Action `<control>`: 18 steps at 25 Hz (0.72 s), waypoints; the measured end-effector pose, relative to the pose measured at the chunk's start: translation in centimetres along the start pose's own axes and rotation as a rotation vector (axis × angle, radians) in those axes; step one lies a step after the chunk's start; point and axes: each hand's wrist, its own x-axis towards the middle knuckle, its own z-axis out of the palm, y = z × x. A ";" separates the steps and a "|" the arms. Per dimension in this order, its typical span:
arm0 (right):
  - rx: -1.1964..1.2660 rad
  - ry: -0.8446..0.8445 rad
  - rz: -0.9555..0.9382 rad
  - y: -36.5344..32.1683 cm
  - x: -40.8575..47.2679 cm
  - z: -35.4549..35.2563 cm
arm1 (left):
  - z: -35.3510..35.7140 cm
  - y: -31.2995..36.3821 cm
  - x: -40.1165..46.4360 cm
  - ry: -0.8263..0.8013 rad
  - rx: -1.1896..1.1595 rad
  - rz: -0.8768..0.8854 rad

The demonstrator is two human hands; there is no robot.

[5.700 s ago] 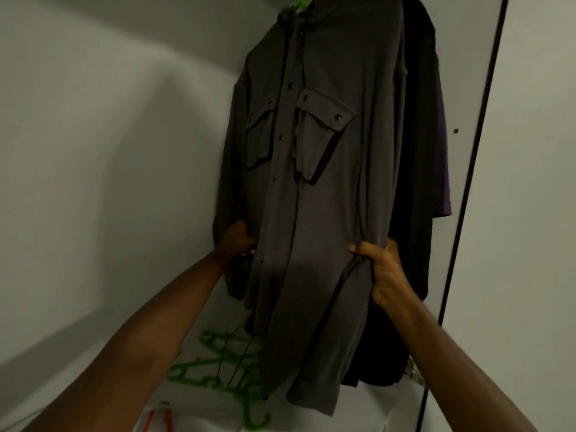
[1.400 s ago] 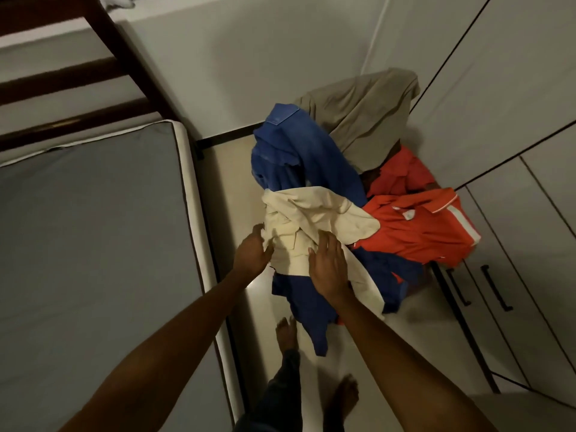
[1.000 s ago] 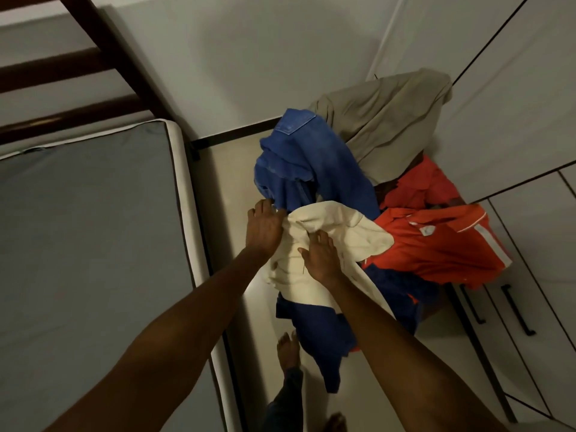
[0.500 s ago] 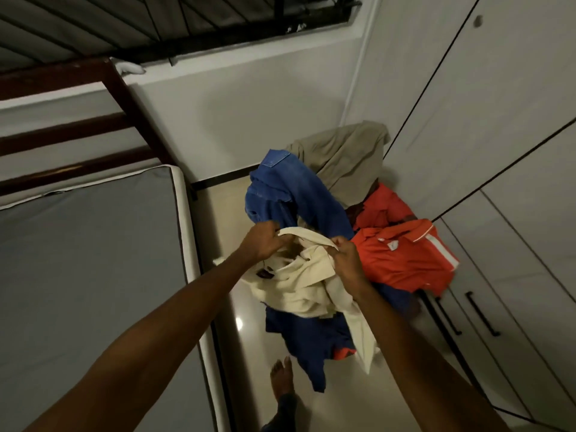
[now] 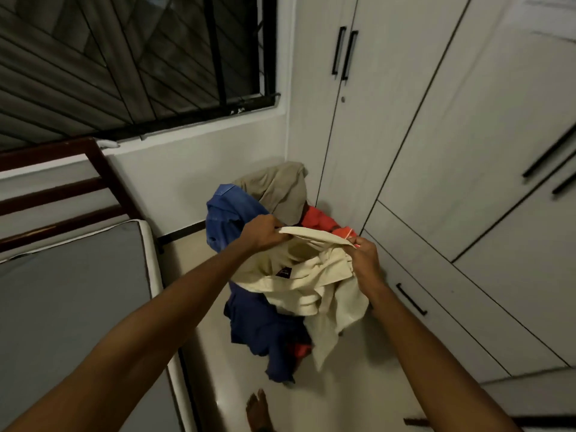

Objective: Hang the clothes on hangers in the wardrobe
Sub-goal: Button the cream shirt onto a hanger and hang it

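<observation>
The pale glossy floor (image 5: 352, 397) carries a heap of clothes against the wardrobe corner at twelve o'clock. In the heap: a blue garment (image 5: 227, 213) at its eleven o'clock side, a khaki garment (image 5: 280, 188) at the top, and an orange garment (image 5: 318, 218) at one o'clock. A bare foot (image 5: 257, 411) stands on the floor at six o'clock. A grey mattress (image 5: 71, 294) on a dark wooden bed frame (image 5: 62, 188) borders the floor at nine o'clock.

Two hands show, the left hand (image 5: 260, 233) and the right hand (image 5: 364, 255), and one bare foot (image 5: 257, 411). Four garments: one cream shirt (image 5: 308, 282), one blue (image 5: 230, 213), one khaki (image 5: 277, 188), one orange (image 5: 318, 219). There are one mattress (image 5: 68, 291), one window (image 5: 131, 57), and five black wardrobe handles (image 5: 338, 54).
</observation>
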 end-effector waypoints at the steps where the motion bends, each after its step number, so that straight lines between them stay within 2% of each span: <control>1: -0.020 0.017 -0.016 -0.2 -1.3 -2.2 | -0.2 1.8 -0.6 -0.004 0.033 0.048; 4: -0.164 -0.007 -0.068 -0.4 -5.5 -8.9 | -1.0 8.7 -2.4 -0.019 0.084 0.288; 7: -0.420 -0.082 -0.082 -2.2 -10.3 -13.9 | -0.3 16.6 -4.0 -0.104 0.212 0.583; 10: -0.420 -0.137 -0.107 -4.8 -13.4 -15.0 | 1.8 23.8 -5.2 -0.184 0.239 0.653; 14: -0.146 -0.080 -0.107 -6.4 -16.5 -16.5 | 3.8 30.2 -7.7 -0.231 -0.011 0.685; 18: -0.165 0.052 -0.080 -5.6 -20.5 -20.1 | 5.3 31.2 -9.0 -0.454 -0.378 0.692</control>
